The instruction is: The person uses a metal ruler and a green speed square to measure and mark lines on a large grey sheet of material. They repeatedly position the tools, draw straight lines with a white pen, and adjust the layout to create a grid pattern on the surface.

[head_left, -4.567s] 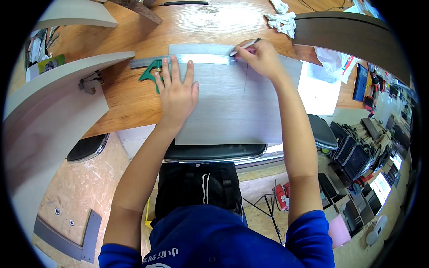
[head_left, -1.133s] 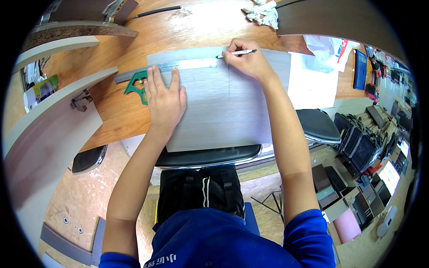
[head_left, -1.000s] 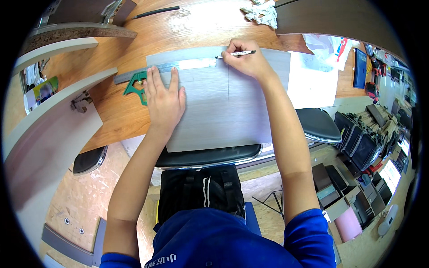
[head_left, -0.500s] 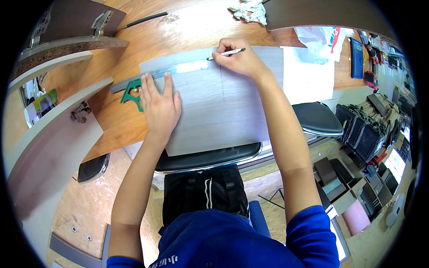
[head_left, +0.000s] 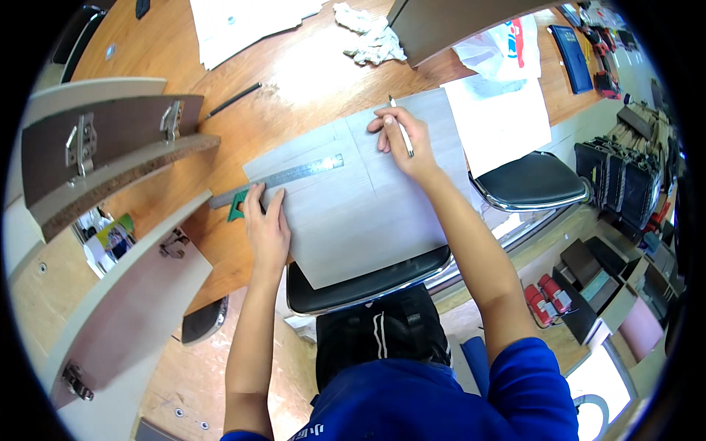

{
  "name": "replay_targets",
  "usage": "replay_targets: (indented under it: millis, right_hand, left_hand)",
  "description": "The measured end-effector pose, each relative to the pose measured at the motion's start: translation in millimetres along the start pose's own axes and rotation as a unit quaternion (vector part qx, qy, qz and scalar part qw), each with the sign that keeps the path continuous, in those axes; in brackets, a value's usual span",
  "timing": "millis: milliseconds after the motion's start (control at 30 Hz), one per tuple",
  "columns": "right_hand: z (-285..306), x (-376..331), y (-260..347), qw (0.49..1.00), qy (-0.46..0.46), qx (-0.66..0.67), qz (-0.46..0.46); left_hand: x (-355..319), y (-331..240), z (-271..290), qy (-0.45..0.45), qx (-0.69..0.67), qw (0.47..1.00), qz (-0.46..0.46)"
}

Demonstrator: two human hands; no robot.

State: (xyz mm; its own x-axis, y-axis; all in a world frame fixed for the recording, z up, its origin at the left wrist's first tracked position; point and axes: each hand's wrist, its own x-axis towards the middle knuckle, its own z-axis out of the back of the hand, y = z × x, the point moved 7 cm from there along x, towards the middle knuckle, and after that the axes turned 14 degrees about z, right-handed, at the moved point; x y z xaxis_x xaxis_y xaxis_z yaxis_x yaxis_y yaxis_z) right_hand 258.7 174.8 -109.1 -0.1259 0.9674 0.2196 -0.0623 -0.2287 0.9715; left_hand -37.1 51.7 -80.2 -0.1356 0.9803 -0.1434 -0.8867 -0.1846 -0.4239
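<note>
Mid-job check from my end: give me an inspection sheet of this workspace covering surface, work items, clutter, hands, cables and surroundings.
Surface: wooden table, glare near the middle.
Work items: grey panel on the table, near edge overlapping a black chair in view; metal ruler on its left part; green head at the ruler's left.
Clutter: black pencil, crumpled white cloth, plastic bag, white paper, blue notebook.
Hands: left hand spread, fingertips at the ruler; right hand holding a pen over the panel.
Cables: nothing seen on the table.
Surroundings: hinged boards left, red extinguishers lower right.
</note>
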Motion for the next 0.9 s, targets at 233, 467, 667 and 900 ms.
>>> replay_targets:
  millis: [233,467,667,900]
  right_hand:
    - [4,2,-3,0.999,-0.029,-0.018,0.009]
    - [3,2,0,0.999,-0.034,-0.008,0.033]
    - [8,3,3,0.998,-0.043,-0.003,0.042]
    - [16,-7,-1,0.996,-0.074,0.056,0.012]
  left_hand:
    - [-4,27,24,-0.095,0.036,0.99,0.097]
    - [37,39,28,0.037,0.113,0.989,0.092]
    - [38,49,36,0.136,0.118,0.983,0.047]
    - [-6,72,58,0.26,-0.171,0.923,0.228]
